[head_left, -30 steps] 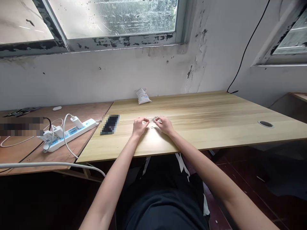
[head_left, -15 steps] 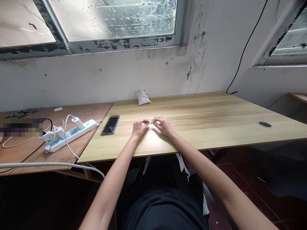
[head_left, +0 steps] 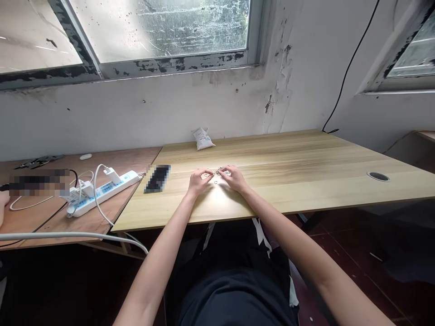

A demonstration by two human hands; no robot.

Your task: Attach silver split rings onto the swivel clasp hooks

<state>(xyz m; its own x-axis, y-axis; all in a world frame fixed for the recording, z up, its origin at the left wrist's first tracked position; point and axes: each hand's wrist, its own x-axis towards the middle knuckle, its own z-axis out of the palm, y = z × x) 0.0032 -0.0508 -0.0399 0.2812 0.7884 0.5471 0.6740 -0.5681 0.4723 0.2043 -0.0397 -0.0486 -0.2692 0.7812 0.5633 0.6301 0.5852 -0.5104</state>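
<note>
My left hand (head_left: 201,179) and my right hand (head_left: 234,177) rest on the pale wooden desk (head_left: 292,181), fingertips facing each other. Between them lies a small metal chain of links (head_left: 220,171). Both hands' fingertips appear to pinch it, though the picture is too small to be sure. A tiny metal ring (head_left: 215,182) lies just below the chain, close to my fingers and apart from them.
A blurred phone (head_left: 157,178) lies left of my hands, and a white sachet (head_left: 204,139) stands by the wall. A power strip (head_left: 103,192) with plugged-in chargers sits on the brown table (head_left: 41,222) at left. The desk has a cable grommet (head_left: 378,176).
My hands have drawn slightly apart, and more of the chain shows between them. The whole view has shifted slightly with my head.
</note>
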